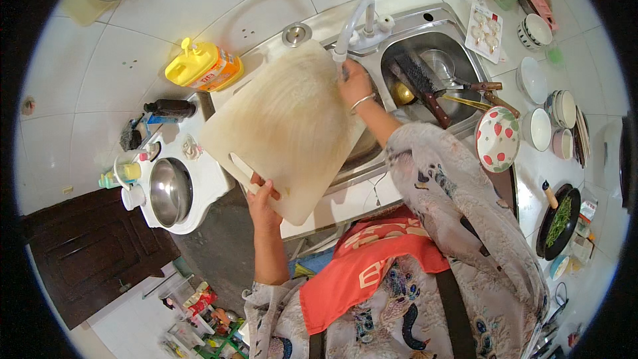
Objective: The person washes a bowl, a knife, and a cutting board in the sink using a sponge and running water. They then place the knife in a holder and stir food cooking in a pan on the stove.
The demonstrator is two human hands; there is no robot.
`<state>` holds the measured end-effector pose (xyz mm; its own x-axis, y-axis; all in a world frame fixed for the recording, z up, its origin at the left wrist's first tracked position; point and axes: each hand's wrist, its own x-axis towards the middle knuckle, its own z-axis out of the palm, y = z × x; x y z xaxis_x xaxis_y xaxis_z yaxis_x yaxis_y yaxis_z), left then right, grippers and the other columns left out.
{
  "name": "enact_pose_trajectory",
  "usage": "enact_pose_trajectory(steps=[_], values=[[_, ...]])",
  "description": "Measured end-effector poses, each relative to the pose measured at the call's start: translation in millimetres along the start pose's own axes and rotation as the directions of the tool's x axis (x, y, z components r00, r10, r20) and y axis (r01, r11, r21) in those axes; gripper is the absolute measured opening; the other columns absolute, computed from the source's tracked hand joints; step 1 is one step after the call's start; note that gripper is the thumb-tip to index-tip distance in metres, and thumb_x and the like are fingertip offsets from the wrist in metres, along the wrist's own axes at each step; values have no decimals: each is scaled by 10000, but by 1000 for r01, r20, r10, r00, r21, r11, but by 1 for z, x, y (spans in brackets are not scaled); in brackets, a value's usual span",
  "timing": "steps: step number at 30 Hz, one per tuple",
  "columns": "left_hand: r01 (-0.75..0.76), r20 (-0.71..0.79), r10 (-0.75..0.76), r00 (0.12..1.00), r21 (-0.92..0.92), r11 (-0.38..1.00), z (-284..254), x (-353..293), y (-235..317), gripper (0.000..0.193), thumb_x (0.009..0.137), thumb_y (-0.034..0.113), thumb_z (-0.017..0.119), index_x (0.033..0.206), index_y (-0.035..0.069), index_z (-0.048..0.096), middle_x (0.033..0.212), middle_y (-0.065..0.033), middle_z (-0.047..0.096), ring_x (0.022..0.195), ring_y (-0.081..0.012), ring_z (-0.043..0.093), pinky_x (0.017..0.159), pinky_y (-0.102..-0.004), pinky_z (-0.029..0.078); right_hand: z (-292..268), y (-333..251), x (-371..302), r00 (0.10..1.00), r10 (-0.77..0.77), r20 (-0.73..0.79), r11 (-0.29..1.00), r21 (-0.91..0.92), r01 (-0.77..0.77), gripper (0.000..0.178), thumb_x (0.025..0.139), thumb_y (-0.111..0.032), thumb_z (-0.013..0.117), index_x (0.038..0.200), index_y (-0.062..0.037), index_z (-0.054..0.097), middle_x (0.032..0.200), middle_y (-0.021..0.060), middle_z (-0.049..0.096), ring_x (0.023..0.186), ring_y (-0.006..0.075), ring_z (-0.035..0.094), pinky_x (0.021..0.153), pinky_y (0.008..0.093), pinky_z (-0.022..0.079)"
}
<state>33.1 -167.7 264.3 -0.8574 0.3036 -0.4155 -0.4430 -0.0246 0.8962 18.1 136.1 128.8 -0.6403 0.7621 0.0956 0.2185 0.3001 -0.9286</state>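
Observation:
A large pale cutting board (286, 119) leans tilted over the left sink basin, its face wet-looking and stained. My left hand (264, 201) grips its lower corner, with fingers through the handle slot. At the board's upper right edge is my right hand (357, 85), fingers curled in just under the white end of the faucet (343, 38). Whether those fingers hold the board's edge, the spout or something small is hidden.
The right basin (435, 60) holds a dark brush, a knife and wooden-handled utensils. Bowls and a strawberry-patterned plate (497, 139) crowd the right counter, beyond them a pan of greens (559, 223). A yellow jug (205, 66) and a steel bowl (171, 191) stand left.

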Motion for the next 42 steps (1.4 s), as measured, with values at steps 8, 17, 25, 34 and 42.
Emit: enact_pose_trajectory(steps=[8,17,25,34,42], values=[[-7,73,-13,997,272,962,-1,-30,26,631,600,201,672,1160,-36,501,796,-7,532,588,-65,432,503,-195,330,19,-107,-83,933,-350,-78,935,36,354,415,697,-2,571,1109,-55,558,1150,194,537,1054,345,502,956,378,364],[-17,238,-64,969,321,947,2,-24,21,548,682,41,573,1208,-49,449,1044,-87,569,894,-136,551,721,-263,419,16,-85,-63,953,-260,-158,950,133,282,460,688,-70,564,1146,-50,529,1079,166,563,1049,334,508,951,408,359],[-38,248,-49,968,335,941,13,-34,29,484,678,23,558,1150,-49,473,1057,-101,561,951,-168,552,797,-297,427,12,8,-1,982,93,-166,980,190,-61,330,680,-8,555,1007,-31,587,1071,204,559,1027,374,503,924,403,388],[-72,255,-14,967,322,944,26,-51,37,545,679,24,540,1211,-56,454,1039,-86,565,916,-146,555,771,-290,436,9,-22,-5,980,28,-195,982,188,9,318,687,-32,593,1004,-53,596,1103,196,510,1041,358,468,929,407,376],[-59,-3,60,998,191,980,29,-55,9,558,644,33,528,1193,-48,465,921,-57,569,722,-108,526,591,-224,400,-10,-71,-120,985,-172,1,977,131,170,339,680,28,546,1007,-59,557,1173,195,480,1106,348,451,951,416,357]])
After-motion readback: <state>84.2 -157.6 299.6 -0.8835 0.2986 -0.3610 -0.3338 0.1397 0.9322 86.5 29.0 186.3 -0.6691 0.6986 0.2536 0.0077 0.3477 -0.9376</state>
